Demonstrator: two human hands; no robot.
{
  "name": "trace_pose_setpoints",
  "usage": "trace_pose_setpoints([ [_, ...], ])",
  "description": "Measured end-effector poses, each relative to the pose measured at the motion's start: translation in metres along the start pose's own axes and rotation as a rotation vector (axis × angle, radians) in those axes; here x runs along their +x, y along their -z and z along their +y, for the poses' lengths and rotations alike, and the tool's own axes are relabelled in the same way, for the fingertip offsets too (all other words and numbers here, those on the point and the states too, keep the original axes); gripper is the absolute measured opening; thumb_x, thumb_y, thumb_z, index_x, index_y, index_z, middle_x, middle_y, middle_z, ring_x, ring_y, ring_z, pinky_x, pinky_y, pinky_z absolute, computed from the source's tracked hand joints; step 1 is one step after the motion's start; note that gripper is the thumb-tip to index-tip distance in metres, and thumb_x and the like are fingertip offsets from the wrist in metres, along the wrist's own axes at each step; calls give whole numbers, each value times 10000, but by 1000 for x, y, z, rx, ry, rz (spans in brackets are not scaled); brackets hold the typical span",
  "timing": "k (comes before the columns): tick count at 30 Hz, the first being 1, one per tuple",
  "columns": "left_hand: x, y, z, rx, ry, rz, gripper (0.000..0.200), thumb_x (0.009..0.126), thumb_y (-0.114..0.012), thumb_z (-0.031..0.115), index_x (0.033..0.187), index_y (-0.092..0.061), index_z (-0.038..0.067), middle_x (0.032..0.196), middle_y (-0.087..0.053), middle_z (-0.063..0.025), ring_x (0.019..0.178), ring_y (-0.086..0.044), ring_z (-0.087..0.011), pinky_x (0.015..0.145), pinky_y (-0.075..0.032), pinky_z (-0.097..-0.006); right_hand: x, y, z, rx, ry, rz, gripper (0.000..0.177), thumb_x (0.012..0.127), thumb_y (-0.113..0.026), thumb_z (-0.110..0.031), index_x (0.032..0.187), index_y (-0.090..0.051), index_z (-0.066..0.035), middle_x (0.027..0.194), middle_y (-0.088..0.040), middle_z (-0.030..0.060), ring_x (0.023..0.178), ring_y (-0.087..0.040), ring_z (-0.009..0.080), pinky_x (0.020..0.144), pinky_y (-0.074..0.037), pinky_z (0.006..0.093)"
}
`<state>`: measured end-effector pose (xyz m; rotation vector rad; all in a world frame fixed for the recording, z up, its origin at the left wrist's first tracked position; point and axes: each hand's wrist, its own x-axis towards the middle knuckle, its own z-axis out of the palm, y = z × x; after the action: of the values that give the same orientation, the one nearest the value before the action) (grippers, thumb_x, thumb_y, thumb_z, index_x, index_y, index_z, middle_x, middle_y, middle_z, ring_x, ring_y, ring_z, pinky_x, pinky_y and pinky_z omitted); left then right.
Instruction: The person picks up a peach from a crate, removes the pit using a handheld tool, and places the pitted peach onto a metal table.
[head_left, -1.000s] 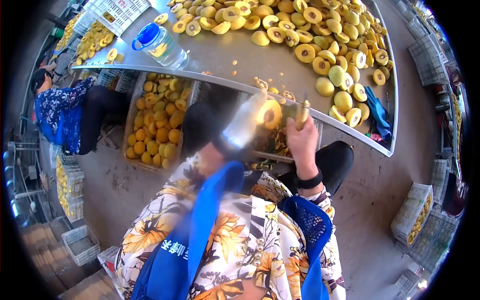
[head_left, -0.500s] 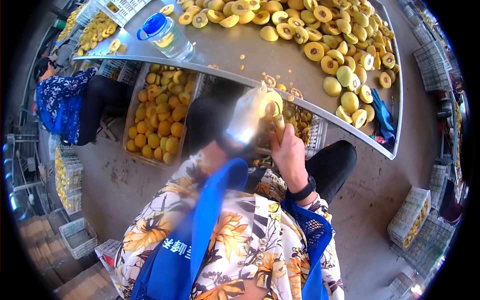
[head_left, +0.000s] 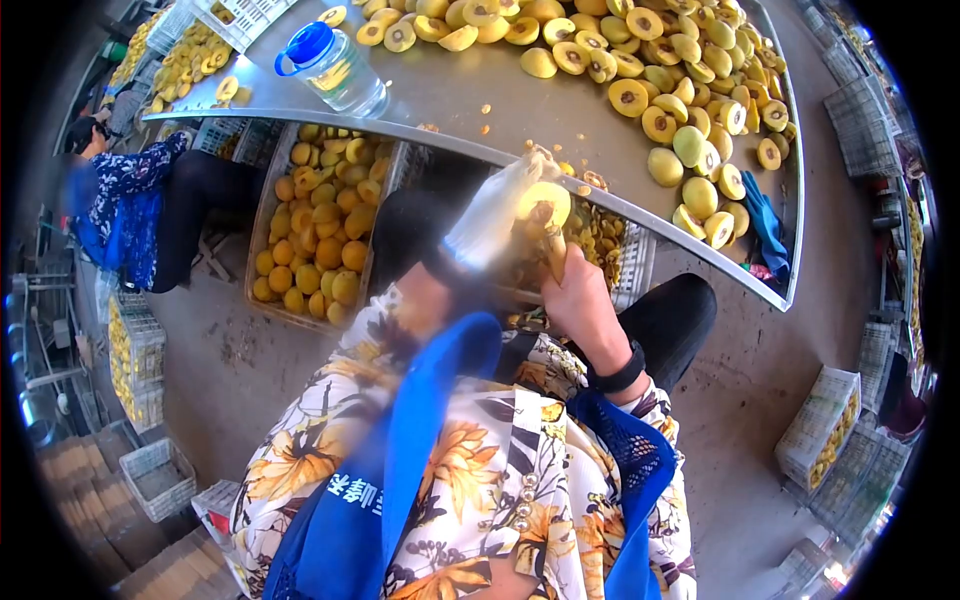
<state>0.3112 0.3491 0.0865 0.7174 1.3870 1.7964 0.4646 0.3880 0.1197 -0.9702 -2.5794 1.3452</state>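
My left hand [head_left: 492,218], in a whitish glove, is closed around a yellow peach half [head_left: 546,198]. The peach's cut face, with a brown centre, is turned toward my right hand [head_left: 582,300]. That bare hand grips a short tan-handled tool [head_left: 556,256]. The tool's upper end is at the peach's lower part, blurred, so its shape and how deep it sits cannot be made out. Both hands are just in front of the metal table's edge, above a crate of yellow fruit pieces [head_left: 597,240].
Many halved peaches [head_left: 690,100] lie on the metal table [head_left: 450,95], with a blue-lidded water bottle [head_left: 335,72] and a blue glove [head_left: 765,230]. A crate of peaches [head_left: 320,225] stands under the table at left. Another person [head_left: 130,205] sits further left.
My right hand has shifted slightly right and down, and its wrist has turned. My left hand still holds the peach half, whose cut face now shows more fully.
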Motion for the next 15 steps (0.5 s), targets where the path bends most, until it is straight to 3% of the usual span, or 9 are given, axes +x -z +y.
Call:
trace_pose_setpoints([
  [3,-15,-18,0,-31,-120,211,329,925,-541,297,1023,-600,-11,861,-635,-77,687,-602,-134,624,-495,-232,1,4,-6,91,-50,0,224,774,-567,-90,929,-501,58,807,-589,307,823,-583,460,708,-481,441],
  [6,-19,-20,4,-134,128,272,231,902,-580,196,997,-602,-13,856,-637,-93,689,-609,-146,599,-506,-245,-2,-6,-5,111,-95,2,248,784,-565,-115,965,-526,50,847,-606,288,842,-590,447,722,-478,430],
  [7,-15,-16,-2,-140,173,293,200,884,-602,166,971,-603,-14,822,-637,-97,657,-607,-144,569,-505,-243,-4,-9,-1,146,-90,7,250,793,-565,-128,963,-528,51,828,-615,264,810,-607,407,710,-482,414],
  [9,-13,-17,-17,26,0,207,189,882,-606,164,944,-610,-14,791,-636,-89,633,-603,-141,564,-501,-240,-9,-19,13,211,-66,15,243,809,-565,-144,955,-534,47,779,-623,208,730,-618,319,663,-483,374],
  [11,-13,-30,-7,-129,252,264,186,883,-612,177,896,-627,-8,744,-635,-74,607,-597,-130,543,-489,-232,-9,-24,27,268,-24,42,226,823,-563,-150,943,-543,39,718,-621,144,634,-606,221,594,-479,327],
  [15,-13,-43,-14,-122,173,168,205,885,-614,201,868,-641,-1,745,-640,-63,614,-597,-114,517,-480,-225,-16,-5,27,518,-203,-190,170,845,-540,-131,957,-553,-3,622,-544,32,474,-497,89,439,-405,232],
])
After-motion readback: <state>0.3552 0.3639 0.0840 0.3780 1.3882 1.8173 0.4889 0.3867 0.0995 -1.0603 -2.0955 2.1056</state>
